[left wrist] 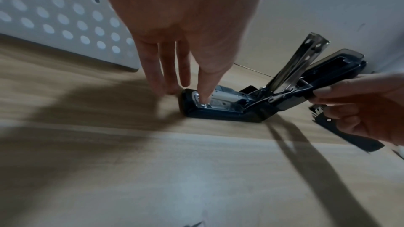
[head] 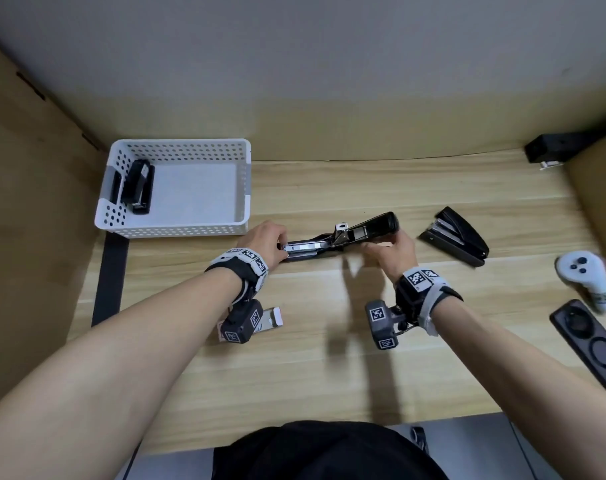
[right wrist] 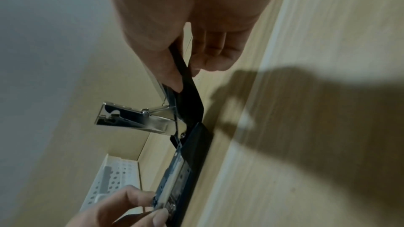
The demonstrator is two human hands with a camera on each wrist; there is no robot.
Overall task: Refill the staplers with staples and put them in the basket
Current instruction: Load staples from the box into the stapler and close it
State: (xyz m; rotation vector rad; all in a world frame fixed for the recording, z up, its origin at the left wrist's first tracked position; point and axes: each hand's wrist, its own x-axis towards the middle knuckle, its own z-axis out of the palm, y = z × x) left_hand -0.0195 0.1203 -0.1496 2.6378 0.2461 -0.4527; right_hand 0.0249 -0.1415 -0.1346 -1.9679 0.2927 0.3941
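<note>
Forearms with wrist-mounted cameras reach forward over the wooden surface [head: 294, 358]. Just in front of the white perforated basket [head: 177, 230], the opened stapler [head: 339, 239] lies with its long axis running left to right, base flat on the surface and staple channel facing up. Its black top cover, at the end away from the basket, is swung back and raised. Left hand [head: 265, 242]: fingers straight, one fingertip [left wrist: 204, 99] pressing into the channel at the end nearest the basket. Right hand [head: 396, 252]: thumb and fingers pinching the raised cover. Inside the basket, against its left wall, a closed black stapler [head: 138, 187] lies pointing front to back. Further from the basket, beyond the right hand, rests another closed stapler [head: 455, 237].
</note>
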